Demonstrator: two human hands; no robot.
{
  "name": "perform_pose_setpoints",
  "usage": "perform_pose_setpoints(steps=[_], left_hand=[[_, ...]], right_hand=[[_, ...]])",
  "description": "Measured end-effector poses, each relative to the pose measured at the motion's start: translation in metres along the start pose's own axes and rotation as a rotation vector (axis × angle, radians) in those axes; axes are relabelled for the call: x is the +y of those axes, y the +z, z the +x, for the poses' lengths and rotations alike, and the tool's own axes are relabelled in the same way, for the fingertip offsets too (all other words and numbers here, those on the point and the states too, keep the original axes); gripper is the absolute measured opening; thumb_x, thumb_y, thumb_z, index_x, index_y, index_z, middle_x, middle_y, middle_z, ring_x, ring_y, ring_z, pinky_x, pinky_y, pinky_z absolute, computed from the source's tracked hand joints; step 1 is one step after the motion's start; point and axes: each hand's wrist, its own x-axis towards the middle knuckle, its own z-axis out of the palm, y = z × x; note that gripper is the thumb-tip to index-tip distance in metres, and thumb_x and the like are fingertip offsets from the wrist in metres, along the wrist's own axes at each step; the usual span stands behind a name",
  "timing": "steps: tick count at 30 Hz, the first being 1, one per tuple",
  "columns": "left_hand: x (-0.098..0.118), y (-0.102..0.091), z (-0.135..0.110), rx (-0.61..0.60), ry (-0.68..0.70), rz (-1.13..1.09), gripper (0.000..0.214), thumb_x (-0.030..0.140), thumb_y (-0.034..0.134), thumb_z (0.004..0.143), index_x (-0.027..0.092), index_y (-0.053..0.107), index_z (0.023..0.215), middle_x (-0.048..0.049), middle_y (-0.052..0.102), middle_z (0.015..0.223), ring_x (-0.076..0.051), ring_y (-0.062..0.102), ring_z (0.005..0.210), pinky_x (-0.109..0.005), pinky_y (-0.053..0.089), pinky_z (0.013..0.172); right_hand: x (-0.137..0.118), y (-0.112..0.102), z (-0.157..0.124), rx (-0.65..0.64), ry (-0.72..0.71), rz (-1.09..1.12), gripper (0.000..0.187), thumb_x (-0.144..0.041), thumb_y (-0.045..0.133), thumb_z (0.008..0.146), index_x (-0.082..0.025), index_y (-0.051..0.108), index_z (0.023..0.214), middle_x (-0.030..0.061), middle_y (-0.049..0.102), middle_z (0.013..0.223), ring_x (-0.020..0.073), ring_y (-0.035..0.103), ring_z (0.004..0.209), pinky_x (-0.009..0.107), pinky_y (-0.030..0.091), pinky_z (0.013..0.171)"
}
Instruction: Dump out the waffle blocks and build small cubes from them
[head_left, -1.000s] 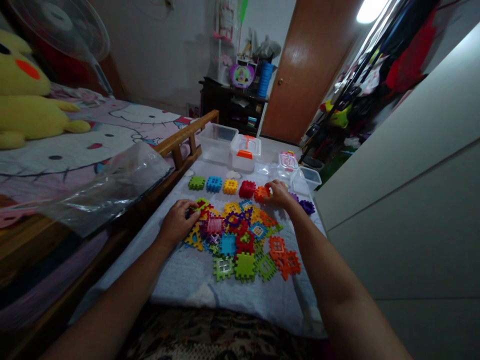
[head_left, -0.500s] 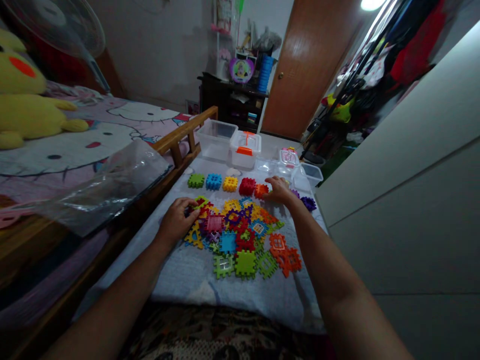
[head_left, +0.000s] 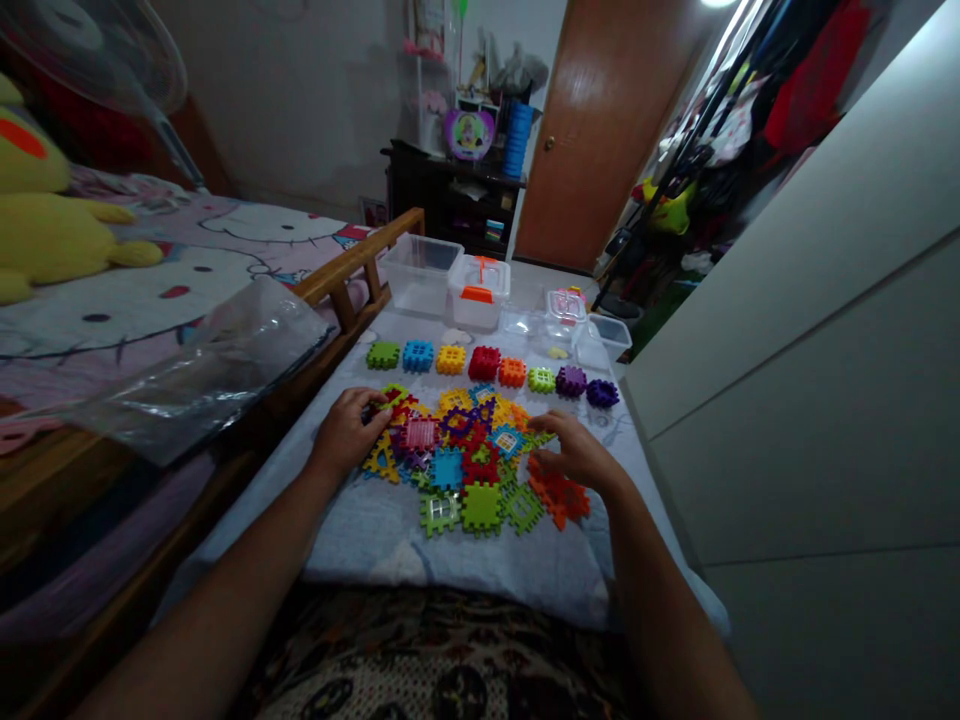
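A pile of colourful notched plastic building pieces lies on the cloth in front of me. My left hand (head_left: pixel 349 430) rests at the pile's left edge, fingers loosely bent and thumb apart, beside a red piece (head_left: pixel 397 403). Over the right side is my right hand (head_left: pixel 576 450), its fingers spread, just above some orange pieces (head_left: pixel 559 492) that it partly covers. Nearer me are a solid green square (head_left: pixel 482 508) and a green window piece (head_left: pixel 440 511). Behind the pile stands a row of assembled blocks, among them a red block (head_left: pixel 484 362) and an orange block (head_left: pixel 512 372).
Clear plastic boxes, one a lidded box with orange clasps (head_left: pixel 478 300), stand behind the row. A wooden bed rail (head_left: pixel 360 262) and a clear plastic bag (head_left: pixel 202 370) are on the left. A pale cabinet (head_left: pixel 810 400) borders the right side.
My right hand has left the orange block in the row and come back toward me, over the loose orange pieces. The left hand stays at the pile's edge. The view has shifted slightly.
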Motion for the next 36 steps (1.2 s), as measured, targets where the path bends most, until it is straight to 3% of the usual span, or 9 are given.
perform_pose_setpoints(steps=[4, 9, 14, 17, 21, 25, 29, 32, 36], left_hand=[[0.001, 0.0, 0.0, 0.005, -0.002, 0.009, 0.028, 0.044, 0.052, 0.082, 0.021, 0.064, 0.092, -0.0083, 0.063, 0.106, -0.025, 0.06, 0.105, -0.04, 0.047, 0.099], [0.002, -0.002, 0.0, -0.011, -0.004, 0.014, 0.029, 0.045, 0.053, 0.081, 0.02, 0.064, 0.092, -0.0087, 0.063, 0.106, -0.026, 0.059, 0.105, -0.04, 0.047, 0.098], [0.002, -0.001, -0.001, -0.003, 0.001, 0.003, 0.028, 0.045, 0.053, 0.082, 0.02, 0.064, 0.091, -0.0083, 0.063, 0.105, -0.026, 0.06, 0.103, -0.039, 0.049, 0.095], [0.001, -0.001, -0.001, 0.003, 0.003, -0.001, 0.028, 0.044, 0.053, 0.082, 0.021, 0.064, 0.091, -0.0081, 0.062, 0.104, -0.025, 0.061, 0.102, -0.038, 0.05, 0.093], [0.0, -0.001, -0.001, 0.003, 0.004, -0.003, 0.027, 0.045, 0.054, 0.082, 0.021, 0.064, 0.091, -0.0077, 0.062, 0.105, -0.025, 0.061, 0.101, -0.038, 0.05, 0.093], [0.0, 0.0, 0.0, 0.0, 0.008, -0.007, 0.028, 0.045, 0.054, 0.082, 0.021, 0.064, 0.091, -0.008, 0.062, 0.105, -0.026, 0.06, 0.102, -0.039, 0.05, 0.093], [0.0, 0.0, 0.0, 0.007, 0.004, -0.002, 0.028, 0.044, 0.054, 0.082, 0.02, 0.065, 0.091, -0.0079, 0.062, 0.104, -0.026, 0.06, 0.102, -0.04, 0.049, 0.095], [0.0, 0.0, 0.0, 0.001, -0.001, -0.008, 0.028, 0.043, 0.054, 0.082, 0.02, 0.065, 0.092, -0.0078, 0.062, 0.105, -0.026, 0.06, 0.102, -0.04, 0.049, 0.095], [0.0, 0.0, -0.001, 0.004, 0.005, -0.013, 0.026, 0.041, 0.055, 0.082, 0.02, 0.064, 0.092, -0.0078, 0.062, 0.104, -0.026, 0.06, 0.101, -0.04, 0.049, 0.096]], right_hand=[[-0.014, 0.018, 0.004, 0.016, -0.056, -0.089, 0.043, -0.012, 0.066, 0.079, -0.026, 0.067, 0.12, 0.0074, 0.059, 0.118, 0.0231, 0.053, 0.111, 0.041, 0.043, 0.101], [-0.015, 0.027, 0.009, 0.062, -0.071, -0.099, 0.029, -0.008, 0.065, 0.079, -0.025, 0.074, 0.1, 0.0067, 0.061, 0.113, 0.023, 0.053, 0.106, 0.04, 0.043, 0.097], [-0.006, 0.02, 0.006, 0.19, -0.131, 0.201, 0.019, -0.016, 0.061, 0.083, -0.024, 0.072, 0.095, 0.0064, 0.066, 0.107, 0.0216, 0.059, 0.103, 0.041, 0.045, 0.095], [0.0, 0.021, 0.004, 0.264, -0.009, 0.447, 0.016, -0.027, 0.059, 0.086, -0.022, 0.071, 0.096, 0.0044, 0.069, 0.095, 0.0186, 0.063, 0.085, 0.035, 0.05, 0.081], [0.004, 0.029, 0.003, 0.283, 0.153, 0.634, 0.028, -0.039, 0.061, 0.085, -0.021, 0.067, 0.106, 0.0, 0.065, 0.078, 0.0153, 0.059, 0.067, 0.029, 0.048, 0.063], [0.005, 0.034, 0.004, 0.296, 0.208, 0.452, 0.025, -0.034, 0.057, 0.085, -0.019, 0.067, 0.103, -0.0011, 0.059, 0.069, 0.015, 0.054, 0.06, 0.028, 0.045, 0.058], [0.006, 0.036, 0.004, 0.406, 0.138, 0.101, 0.02, -0.027, 0.056, 0.084, -0.02, 0.07, 0.097, 0.0069, 0.064, 0.093, 0.0211, 0.06, 0.085, 0.037, 0.05, 0.081], [0.001, 0.033, 0.004, 0.49, 0.117, -0.006, 0.022, -0.026, 0.054, 0.087, -0.021, 0.069, 0.101, 0.0099, 0.061, 0.104, 0.0255, 0.058, 0.101, 0.043, 0.048, 0.093], [-0.027, 0.03, 0.007, 0.393, -0.017, -0.016, 0.021, -0.026, 0.058, 0.087, -0.021, 0.068, 0.105, 0.0099, 0.06, 0.106, 0.026, 0.055, 0.104, 0.044, 0.046, 0.096]])
